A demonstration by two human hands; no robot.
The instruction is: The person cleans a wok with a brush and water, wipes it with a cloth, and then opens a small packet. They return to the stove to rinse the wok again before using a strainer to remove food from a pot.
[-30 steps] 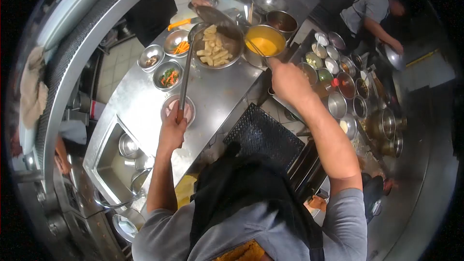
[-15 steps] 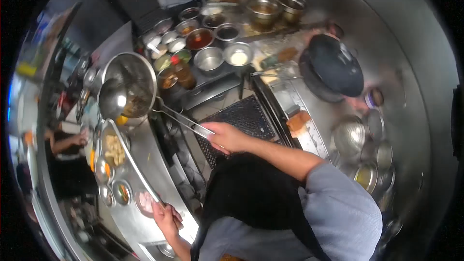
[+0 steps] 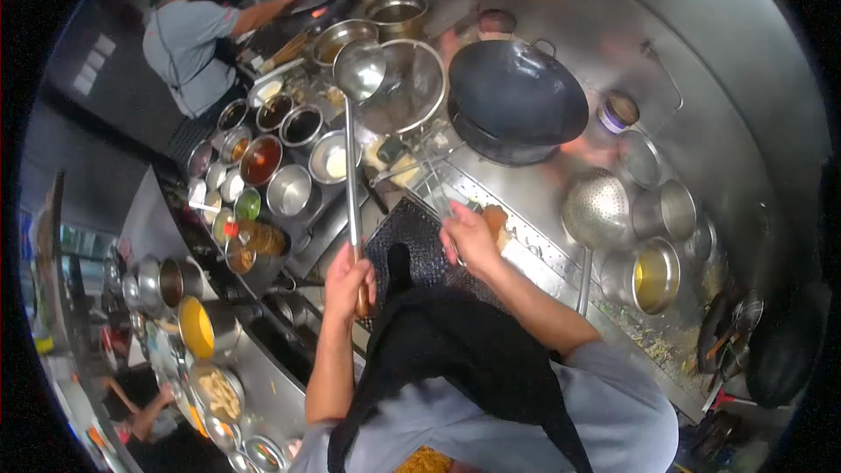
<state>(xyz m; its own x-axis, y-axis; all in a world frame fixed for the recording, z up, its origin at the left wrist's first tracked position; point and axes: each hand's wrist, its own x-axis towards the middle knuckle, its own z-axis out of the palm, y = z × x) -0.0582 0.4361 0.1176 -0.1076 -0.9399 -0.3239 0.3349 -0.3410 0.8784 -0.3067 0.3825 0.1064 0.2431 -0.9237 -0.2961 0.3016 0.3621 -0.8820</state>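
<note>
My left hand (image 3: 348, 282) is closed around the wooden end of a long-handled steel ladle (image 3: 360, 70), whose bowl points away from me. Beside and partly behind the ladle bowl is a wide round strainer (image 3: 419, 79) with a bright rim. Its thin double-wire handle runs back to my right hand (image 3: 469, 236), where my fingers are wrapped round it. A black wok (image 3: 517, 92) sits on the range to the right of the strainer. An orange-brown block (image 3: 495, 219) lies just past my right hand.
Sauce and seasoning bowls (image 3: 261, 160) crowd the left, with an oil bottle (image 3: 263, 236). A perforated ladle (image 3: 596, 208) and a pot of yellow liquid (image 3: 653, 276) stand right. A co-worker (image 3: 193, 44) is at the far left; another person's arm (image 3: 153, 412) shows lower left.
My view has turned. The strainer and ladle have swung from above the left counter to the range side, left of the wok. Both hands keep their holds, now closer together.
</note>
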